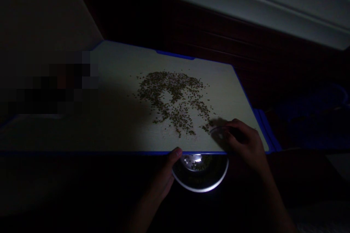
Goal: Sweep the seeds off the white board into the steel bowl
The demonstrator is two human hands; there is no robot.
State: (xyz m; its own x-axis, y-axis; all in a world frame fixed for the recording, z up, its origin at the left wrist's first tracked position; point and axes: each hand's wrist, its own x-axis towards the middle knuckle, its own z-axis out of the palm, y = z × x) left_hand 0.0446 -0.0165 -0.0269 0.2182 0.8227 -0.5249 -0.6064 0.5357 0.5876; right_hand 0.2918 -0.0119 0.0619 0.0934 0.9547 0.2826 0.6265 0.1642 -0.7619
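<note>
Head view: right fingers [236, 123] pinch a dim thin item [217, 127]; grip unclear for half-hidden left fingers [176, 153].

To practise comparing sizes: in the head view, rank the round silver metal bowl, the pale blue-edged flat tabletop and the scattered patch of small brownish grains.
1. pale tabletop
2. patch of grains
3. silver bowl, partly hidden by the tabletop's edge

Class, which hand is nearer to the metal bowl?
Left. The left hand is at the left rim of the bowl; the right hand is over the board, beyond the bowl's right side.
</note>
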